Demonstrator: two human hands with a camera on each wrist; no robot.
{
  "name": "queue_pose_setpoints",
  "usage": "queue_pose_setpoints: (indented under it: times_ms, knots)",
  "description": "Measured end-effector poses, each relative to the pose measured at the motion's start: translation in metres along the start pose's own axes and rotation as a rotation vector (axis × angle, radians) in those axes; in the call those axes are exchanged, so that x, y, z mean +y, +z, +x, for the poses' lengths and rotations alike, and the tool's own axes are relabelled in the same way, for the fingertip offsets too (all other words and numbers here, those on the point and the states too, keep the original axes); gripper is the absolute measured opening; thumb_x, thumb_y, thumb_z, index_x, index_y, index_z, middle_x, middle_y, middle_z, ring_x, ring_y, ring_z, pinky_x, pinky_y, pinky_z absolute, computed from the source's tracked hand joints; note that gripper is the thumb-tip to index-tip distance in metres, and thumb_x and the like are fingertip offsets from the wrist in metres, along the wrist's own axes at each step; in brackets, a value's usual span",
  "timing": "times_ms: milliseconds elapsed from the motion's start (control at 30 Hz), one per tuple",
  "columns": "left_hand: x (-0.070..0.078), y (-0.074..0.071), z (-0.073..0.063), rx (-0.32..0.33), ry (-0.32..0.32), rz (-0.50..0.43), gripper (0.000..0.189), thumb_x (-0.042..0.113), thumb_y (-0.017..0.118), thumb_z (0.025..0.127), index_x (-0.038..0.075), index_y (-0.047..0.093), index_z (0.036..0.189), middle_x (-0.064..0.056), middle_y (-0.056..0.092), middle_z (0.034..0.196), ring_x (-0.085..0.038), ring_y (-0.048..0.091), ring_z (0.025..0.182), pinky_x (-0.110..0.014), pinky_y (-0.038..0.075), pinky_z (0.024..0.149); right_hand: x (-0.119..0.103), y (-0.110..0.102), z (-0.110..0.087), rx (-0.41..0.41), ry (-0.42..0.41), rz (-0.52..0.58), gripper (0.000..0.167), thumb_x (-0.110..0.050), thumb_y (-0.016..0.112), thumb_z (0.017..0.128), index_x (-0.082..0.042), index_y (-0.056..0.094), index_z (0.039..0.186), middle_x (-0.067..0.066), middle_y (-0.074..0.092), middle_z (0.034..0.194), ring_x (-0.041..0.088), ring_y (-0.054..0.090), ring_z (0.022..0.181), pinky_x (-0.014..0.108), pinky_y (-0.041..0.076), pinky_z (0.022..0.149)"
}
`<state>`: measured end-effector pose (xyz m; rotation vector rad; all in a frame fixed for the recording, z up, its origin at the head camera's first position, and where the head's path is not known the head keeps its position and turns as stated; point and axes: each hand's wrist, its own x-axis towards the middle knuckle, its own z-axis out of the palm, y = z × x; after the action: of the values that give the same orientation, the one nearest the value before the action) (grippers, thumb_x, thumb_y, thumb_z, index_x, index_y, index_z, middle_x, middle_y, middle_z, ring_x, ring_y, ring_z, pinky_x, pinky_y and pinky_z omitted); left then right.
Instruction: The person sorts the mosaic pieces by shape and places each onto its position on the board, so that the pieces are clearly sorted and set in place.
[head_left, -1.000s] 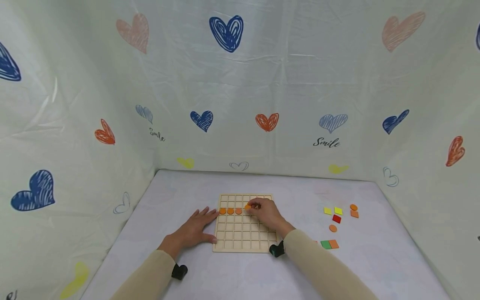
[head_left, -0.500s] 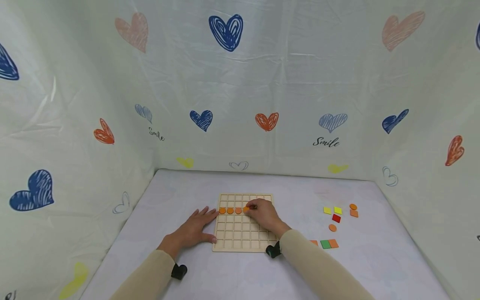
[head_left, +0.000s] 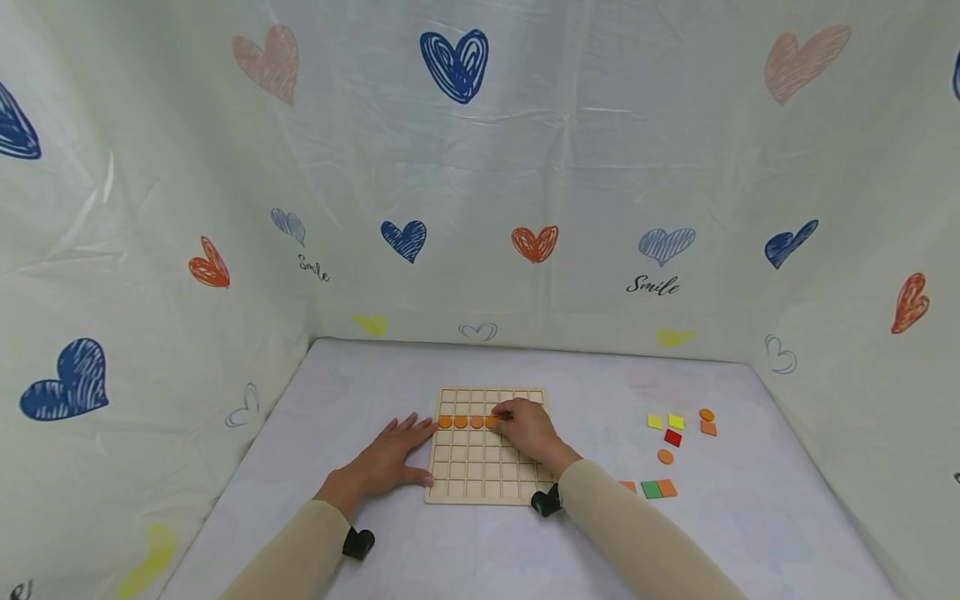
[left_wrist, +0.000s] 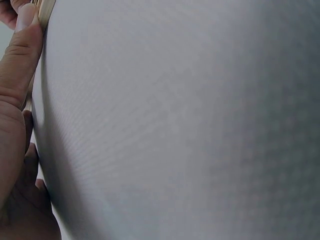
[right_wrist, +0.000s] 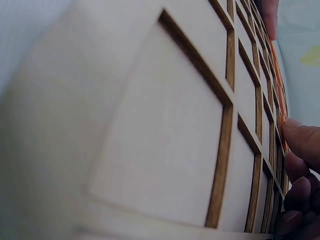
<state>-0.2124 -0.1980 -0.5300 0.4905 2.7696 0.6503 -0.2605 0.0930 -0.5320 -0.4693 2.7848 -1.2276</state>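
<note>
A wooden grid board [head_left: 491, 492] lies on the table, with three orange discs [head_left: 461, 422] side by side in its second row from the back. At the fourth cell of that row, my right hand [head_left: 528, 429] holds another orange disc [head_left: 491, 422] between thumb and fingers, partly hidden by them. The right wrist view shows the thumb [right_wrist: 302, 140] low over the grid, right at an orange edge. My left hand [head_left: 390, 458] lies spread along the board's left side, its fingertips and thumb at the edge. In the left wrist view the thumb [left_wrist: 22, 55] presses that edge.
Right of the board lie loose pieces: yellow squares [head_left: 676, 420], a red square [head_left: 673, 437], orange discs [head_left: 665, 457], a green square [head_left: 652, 489] and orange squares [head_left: 667, 487]. A heart-printed curtain [head_left: 570, 300] hangs behind the table's back edge.
My right hand has shifted slightly left, and the disc in its fingers has come down level with the other discs in the row. The left hand stays in place.
</note>
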Motion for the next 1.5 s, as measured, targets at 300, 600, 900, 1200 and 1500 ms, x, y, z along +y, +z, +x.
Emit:
queue_pose_setpoints:
  times_ms: [300,600,900,1200,1500]
  knots:
    - [0.001,0.000,-0.001,0.004,0.003,0.003,0.099,0.050,0.088,0.081,0.019,0.043,0.163,-0.002,0.040,0.170,-0.030,0.021,0.163,-0.052,0.012,0.135,0.002,0.001,0.000,0.006,0.015,0.014,0.024,-0.019,0.078,0.097,-0.007,0.078,0.118,0.010,0.075,0.124,0.029,0.070,0.117,0.048,0.059,0.102]
    - [0.001,0.000,-0.002,0.012,0.002,-0.002,0.099,0.050,0.088,0.081,0.019,0.043,0.163,-0.002,0.039,0.170,-0.030,0.021,0.163,-0.053,0.013,0.135,0.001,0.001,-0.001,0.023,0.018,0.029,0.023,-0.022,0.078,0.097,-0.009,0.079,0.116,0.009,0.075,0.122,0.027,0.071,0.114,0.047,0.059,0.100]
    - [0.001,0.000,-0.002,0.011,0.005,0.007,0.098,0.051,0.087,0.081,0.019,0.043,0.163,-0.002,0.040,0.170,-0.030,0.022,0.163,-0.053,0.013,0.135,0.001,-0.001,-0.002,0.037,0.034,0.051,0.021,-0.023,0.077,0.098,-0.011,0.079,0.115,0.006,0.075,0.118,0.021,0.069,0.106,0.044,0.059,0.095]
    - [0.000,0.002,-0.002,0.011,0.012,0.011,0.099,0.050,0.088,0.080,0.018,0.043,0.163,-0.003,0.040,0.170,-0.031,0.022,0.163,-0.054,0.014,0.135,-0.001,-0.007,-0.006,0.041,0.046,0.087,0.022,-0.022,0.077,0.098,-0.010,0.079,0.116,0.002,0.073,0.105,0.014,0.061,0.088,0.030,0.054,0.076]
    - [0.001,0.000,-0.002,0.001,0.002,0.006,0.099,0.050,0.087,0.081,0.018,0.043,0.163,-0.003,0.040,0.170,-0.032,0.021,0.163,-0.054,0.014,0.135,0.000,-0.011,-0.008,0.053,0.023,0.082,0.021,-0.020,0.073,0.101,-0.009,0.077,0.118,-0.001,0.072,0.102,0.011,0.059,0.081,0.025,0.054,0.066]
